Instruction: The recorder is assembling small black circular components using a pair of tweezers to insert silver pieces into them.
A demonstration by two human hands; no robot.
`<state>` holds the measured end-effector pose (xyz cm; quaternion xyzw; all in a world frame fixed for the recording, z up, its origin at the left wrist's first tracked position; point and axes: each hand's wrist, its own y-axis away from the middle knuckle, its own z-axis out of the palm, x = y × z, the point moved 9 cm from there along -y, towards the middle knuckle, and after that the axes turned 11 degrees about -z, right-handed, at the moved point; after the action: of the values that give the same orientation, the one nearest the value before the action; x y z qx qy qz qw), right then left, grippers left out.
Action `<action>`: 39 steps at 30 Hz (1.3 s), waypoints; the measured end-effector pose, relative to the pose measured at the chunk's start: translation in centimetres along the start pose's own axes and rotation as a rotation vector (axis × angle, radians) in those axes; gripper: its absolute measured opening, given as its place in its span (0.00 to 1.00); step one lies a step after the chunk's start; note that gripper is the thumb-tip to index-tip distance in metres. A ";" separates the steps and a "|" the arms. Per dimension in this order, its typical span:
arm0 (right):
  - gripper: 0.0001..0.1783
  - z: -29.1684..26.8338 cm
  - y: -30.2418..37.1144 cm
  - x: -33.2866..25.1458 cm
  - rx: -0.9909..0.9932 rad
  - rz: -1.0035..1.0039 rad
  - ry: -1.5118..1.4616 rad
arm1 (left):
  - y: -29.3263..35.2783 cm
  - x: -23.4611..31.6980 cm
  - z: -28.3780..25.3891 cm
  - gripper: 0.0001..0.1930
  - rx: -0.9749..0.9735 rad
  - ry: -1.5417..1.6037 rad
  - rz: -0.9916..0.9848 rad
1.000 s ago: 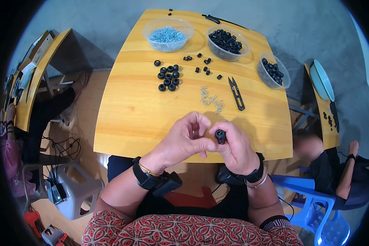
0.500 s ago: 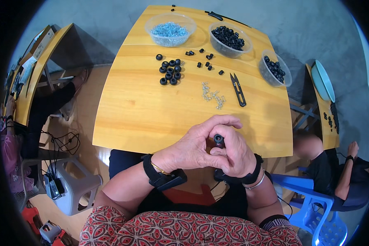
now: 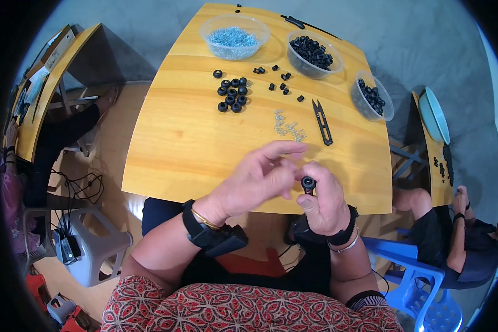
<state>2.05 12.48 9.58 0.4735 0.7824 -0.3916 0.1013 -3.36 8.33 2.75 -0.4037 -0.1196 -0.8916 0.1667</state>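
Above the table's near edge, my right hand point(image 3: 323, 202) is closed around a small black cylindrical part point(image 3: 309, 182), its round hollow end facing up between thumb and forefinger. Close beside it on the left is my left hand point(image 3: 260, 180), fingers apart and slightly blurred, with nothing visible in them. Beyond the hands lie a scatter of small clear pieces point(image 3: 288, 126) and black thread snips point(image 3: 322, 124). Farther left, several round black ring-shaped pieces point(image 3: 232, 94) form a cluster, and small black cylindrical pieces point(image 3: 285, 86) lie loosely near the middle.
At the back stand a clear bowl of bluish clear pieces point(image 3: 235, 55), a bowl of black pieces point(image 3: 315, 72) and a tub of black round pieces point(image 3: 379, 115). A black-handled tool point(image 3: 293, 21) lies behind them. People sit at side tables; a blue chair point(image 3: 393, 249) is right.
My hands have come apart: the left has drawn off leftward and lifted its fingers from the right. The right keeps the black cylindrical part, now slightly farther right.
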 end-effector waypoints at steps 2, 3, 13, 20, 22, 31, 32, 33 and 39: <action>0.15 0.0 -0.3 0.1 -0.050 0.031 -0.026 | -0.2 -0.9 -1.7 0.14 0.057 0.108 -0.099; 0.15 0.0 -0.4 0.1 -0.046 0.024 -0.054 | -0.2 -1.3 -2.2 0.11 0.086 0.162 -0.149; 0.18 0.3 -0.4 1.0 -0.035 0.033 -0.093 | 0.0 -2.0 -0.1 0.08 0.018 0.361 -0.202; 0.18 0.9 -0.6 1.2 -0.066 0.097 -0.167 | -0.3 -2.7 -0.4 0.07 0.020 0.342 -0.271; 0.18 0.8 -0.7 1.2 -0.067 0.105 -0.106 | -0.4 -2.9 -0.6 0.07 0.025 0.338 -0.301; 0.18 0.8 -0.3 1.8 -0.055 0.185 -0.114 | -0.4 -3.0 -0.7 0.06 0.020 0.371 -0.291; 0.18 0.8 -0.4 1.7 -0.055 0.192 -0.113 | -0.4 -3.0 -0.7 0.06 0.031 0.375 -0.293; 0.18 0.9 -0.4 1.8 -0.060 0.198 -0.108 | -0.3 -3.0 -0.7 0.06 0.042 0.377 -0.295; 0.19 1.0 -0.6 1.5 -0.083 0.178 -0.096 | -0.3 -2.8 -0.9 0.06 0.030 0.280 -0.253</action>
<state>0.58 12.65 8.43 0.5173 0.7469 -0.3706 0.1928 -2.37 8.83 0.00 -0.2548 -0.1581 -0.9511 0.0741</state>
